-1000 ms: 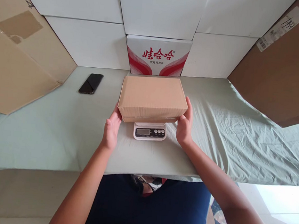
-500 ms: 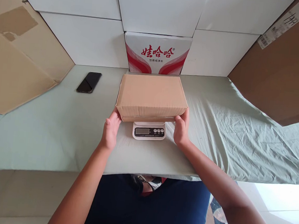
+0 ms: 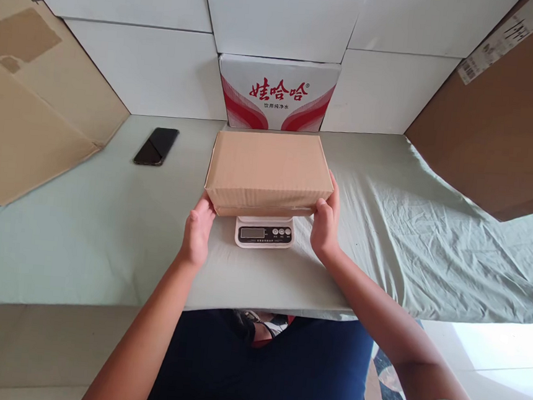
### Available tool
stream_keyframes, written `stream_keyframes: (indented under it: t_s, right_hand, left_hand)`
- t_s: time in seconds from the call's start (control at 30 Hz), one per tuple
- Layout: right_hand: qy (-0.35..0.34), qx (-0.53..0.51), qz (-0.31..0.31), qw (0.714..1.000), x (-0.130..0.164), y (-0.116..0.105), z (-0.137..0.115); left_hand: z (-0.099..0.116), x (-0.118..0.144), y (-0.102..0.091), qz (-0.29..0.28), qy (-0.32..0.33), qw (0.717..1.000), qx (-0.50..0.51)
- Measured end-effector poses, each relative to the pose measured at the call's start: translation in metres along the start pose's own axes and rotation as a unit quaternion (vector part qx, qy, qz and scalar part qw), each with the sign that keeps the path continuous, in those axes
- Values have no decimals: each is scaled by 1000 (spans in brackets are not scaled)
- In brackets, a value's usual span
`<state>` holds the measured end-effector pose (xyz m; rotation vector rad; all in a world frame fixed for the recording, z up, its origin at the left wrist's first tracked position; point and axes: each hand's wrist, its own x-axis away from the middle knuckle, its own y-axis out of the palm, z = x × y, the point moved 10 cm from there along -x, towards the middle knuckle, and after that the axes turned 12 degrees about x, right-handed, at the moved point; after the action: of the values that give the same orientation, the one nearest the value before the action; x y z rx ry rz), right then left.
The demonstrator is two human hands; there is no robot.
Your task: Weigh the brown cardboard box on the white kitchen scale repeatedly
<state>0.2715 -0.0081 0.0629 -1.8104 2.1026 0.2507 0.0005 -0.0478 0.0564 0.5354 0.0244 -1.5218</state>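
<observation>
A closed brown cardboard box (image 3: 272,163) sits over a white digital kitchen scale (image 3: 264,234), covering the scale's platform. Whether the box rests fully on the scale cannot be seen. My left hand (image 3: 197,231) grips the box at its near left corner, fingers partly hidden beneath it. At the near right corner my right hand (image 3: 326,225) grips it too, thumb on the front face and fingers along the right side. The scale's display and several round buttons show in front of the box; no digits are readable.
A black smartphone (image 3: 156,147) lies to the left on the pale green cloth (image 3: 81,240). Behind stands a white and red carton (image 3: 278,95) against white panels. Large cardboard sheets flank the table, one left (image 3: 35,124) and one right (image 3: 501,127).
My right hand has shifted slightly, with its fingers now further up along the box's right side. The box and my left hand stay nearly in place; the view has moved a little.
</observation>
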Motion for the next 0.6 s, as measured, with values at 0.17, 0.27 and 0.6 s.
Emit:
stream_keyframes:
  t_s: [0.17, 0.27, 0.6]
  right_hand:
    - [-34, -22, 12, 999, -28, 7, -8]
    - [-74, -17, 20, 997, -59, 16, -18]
    - [-43, 30, 23, 998, -119, 44, 43]
  left_hand:
    - [13, -30, 7, -24, 24, 999, -5]
    - [10, -69, 2, -11, 24, 1000, 1]
    - [-73, -135, -30, 87, -25, 996, 23]
